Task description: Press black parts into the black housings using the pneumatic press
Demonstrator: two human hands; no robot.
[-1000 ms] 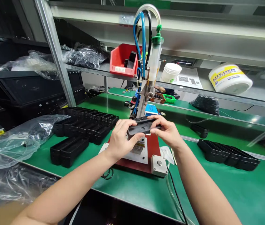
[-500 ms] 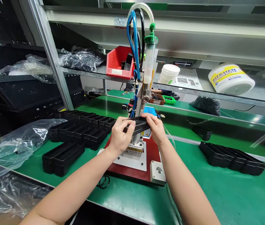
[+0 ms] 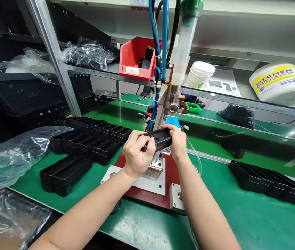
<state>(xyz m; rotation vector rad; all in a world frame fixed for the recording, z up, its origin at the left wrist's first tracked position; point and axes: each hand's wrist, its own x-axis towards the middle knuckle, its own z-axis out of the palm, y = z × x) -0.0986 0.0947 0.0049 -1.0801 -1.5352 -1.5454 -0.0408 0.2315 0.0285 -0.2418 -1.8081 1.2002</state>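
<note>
A long black plastic housing [image 3: 160, 138] with a hollow upper side is held between both hands, slightly tilted. My left hand [image 3: 138, 151] grips its left end, thumb along the near edge. At the other end, my right hand [image 3: 177, 142] has its fingers closed on the rim. Just behind and above the housing stands a bench dispenser press [image 3: 172, 104] with a clear syringe [image 3: 185, 45] and blue air hoses. Its metal base block [image 3: 151, 173] sits on a dark red plate [image 3: 134, 192], partly hidden by my hands and forearms.
Rows of black housings [image 3: 84, 139] lie on the green bench at left, beside a clear plastic bag [image 3: 24, 156]. More housings [image 3: 269, 180] lie at right. A button box [image 3: 176, 198] stands at the plate's right front. The shelf carries a red bin [image 3: 137, 59] and white tubs [image 3: 201, 74].
The housing has turned so that its hollow side shows more. Both hands still hold it and sit slightly further right in view. The camera view has moved closer to the press.
</note>
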